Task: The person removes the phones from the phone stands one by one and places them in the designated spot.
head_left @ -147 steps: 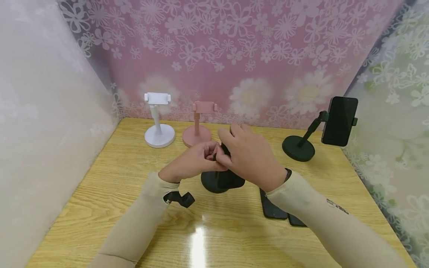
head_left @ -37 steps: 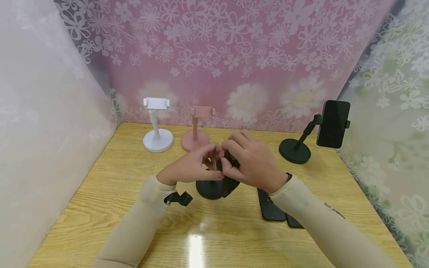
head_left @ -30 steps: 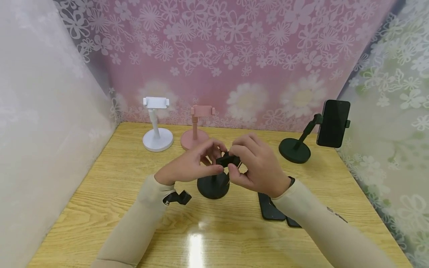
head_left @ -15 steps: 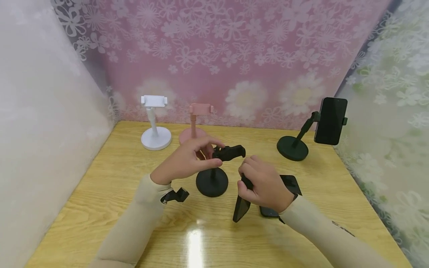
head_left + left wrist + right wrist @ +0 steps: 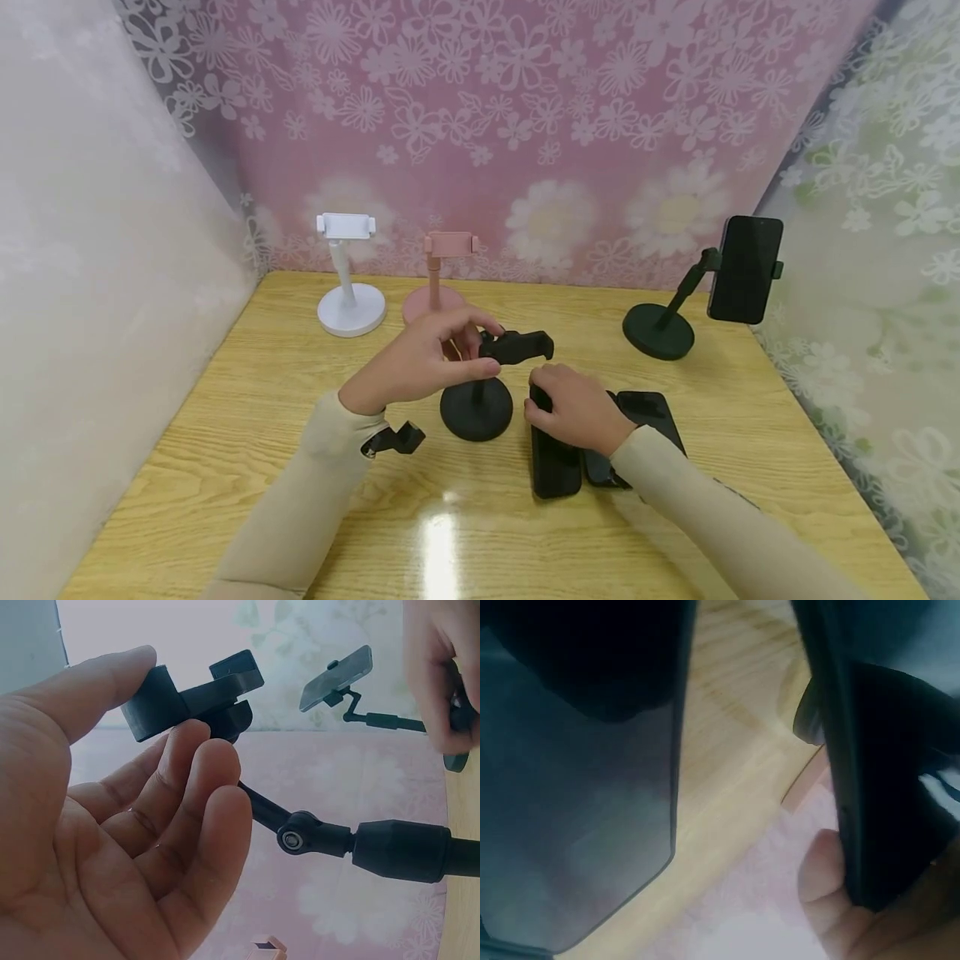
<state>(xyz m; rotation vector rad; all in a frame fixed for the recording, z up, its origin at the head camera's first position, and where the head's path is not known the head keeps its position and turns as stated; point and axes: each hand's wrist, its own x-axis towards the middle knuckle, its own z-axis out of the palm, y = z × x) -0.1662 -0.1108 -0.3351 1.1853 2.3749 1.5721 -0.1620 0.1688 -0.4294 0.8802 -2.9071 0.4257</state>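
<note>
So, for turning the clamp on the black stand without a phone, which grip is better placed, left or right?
Probably the left grip: it pinches the clamp of that black stand, while the right grip is away from it, holding a phone.

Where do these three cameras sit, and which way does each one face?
Head: worn on the head, facing forward and down at the table; both sleeves, the left hand and the right hand show.
Left wrist: worn there, facing the clamp of the black stand; the left hand up close, part of the right hand at upper right.
Right wrist: worn there, facing the gripped phone and a second phone; just some fingers show.
Shared: head and left wrist both show the black stand and dark green stand with its phone.
</note>
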